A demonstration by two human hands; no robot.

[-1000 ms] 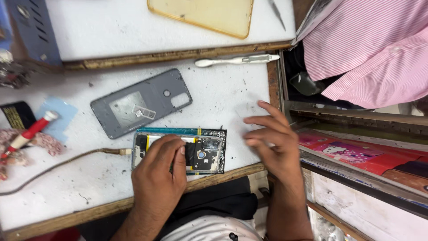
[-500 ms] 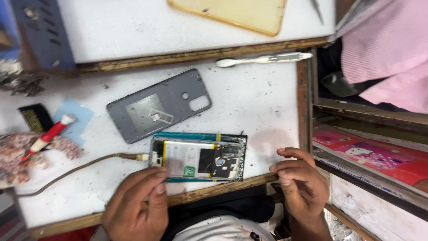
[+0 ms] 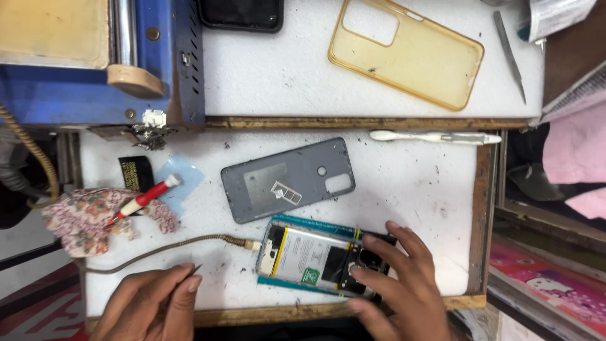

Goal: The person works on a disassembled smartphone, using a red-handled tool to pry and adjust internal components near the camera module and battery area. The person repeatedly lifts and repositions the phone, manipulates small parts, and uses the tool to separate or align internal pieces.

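An opened phone (image 3: 303, 256) lies back-up on the white worktop, its battery and boards exposed. A braided cable (image 3: 183, 245) is plugged into its left end. My right hand (image 3: 394, 284) rests on the phone's right end, fingertips pressing around the camera area and holding it down. My left hand (image 3: 151, 303) sits at the front edge, left of the phone and apart from it, with its fingers pinched on a thin pointed tool (image 3: 197, 269). The phone's grey back cover (image 3: 287, 180) lies just beyond, with a small metal card tray (image 3: 285, 192) on it.
A floral cloth (image 3: 88, 218) and a red-and-white handled tool (image 3: 146, 196) lie at the left. A white toothbrush (image 3: 429, 136) lies along the wooden ledge. On the upper shelf are a yellowed clear case (image 3: 404, 50), tweezers (image 3: 509, 57), a blue machine (image 3: 95, 69) and a black phone (image 3: 240, 12).
My right hand has moved from the table's front edge up onto the phone's right end. My left hand has stayed low left of the phone. The view has tilted towards the upper shelf.
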